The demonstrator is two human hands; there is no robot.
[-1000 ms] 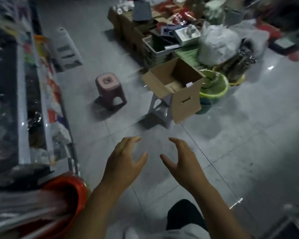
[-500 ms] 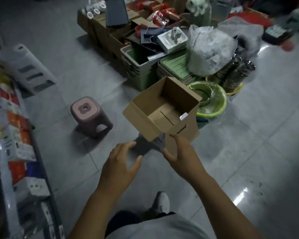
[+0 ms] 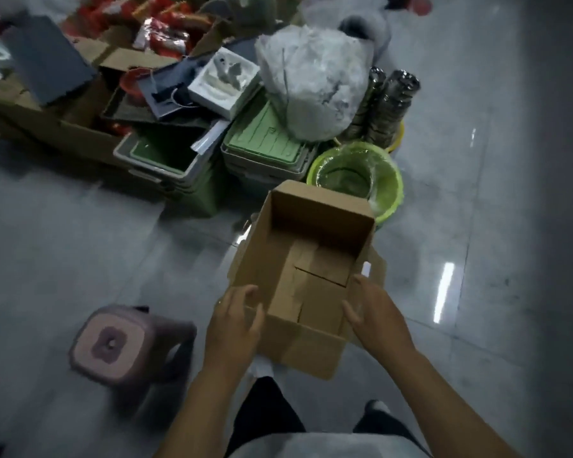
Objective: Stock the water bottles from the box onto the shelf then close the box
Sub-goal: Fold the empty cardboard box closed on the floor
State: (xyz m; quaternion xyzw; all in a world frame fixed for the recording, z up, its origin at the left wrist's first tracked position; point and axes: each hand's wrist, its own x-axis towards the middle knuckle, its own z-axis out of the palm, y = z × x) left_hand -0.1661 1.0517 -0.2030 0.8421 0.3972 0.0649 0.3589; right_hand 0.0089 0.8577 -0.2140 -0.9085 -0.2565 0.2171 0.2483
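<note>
My hands are now closing on the cardboard box [image 3: 311,226], which they were only just nearing half a second ago. My left hand [image 3: 235,322] is gripping its near left corner, fingers curled round the edge. My right hand [image 3: 374,312] is pinching the right wall, thumb inside. The box is sitting open, its bottom flaps showing, to the right of the pink stool [image 3: 110,345] and just near of the green bucket [image 3: 387,180].
</note>
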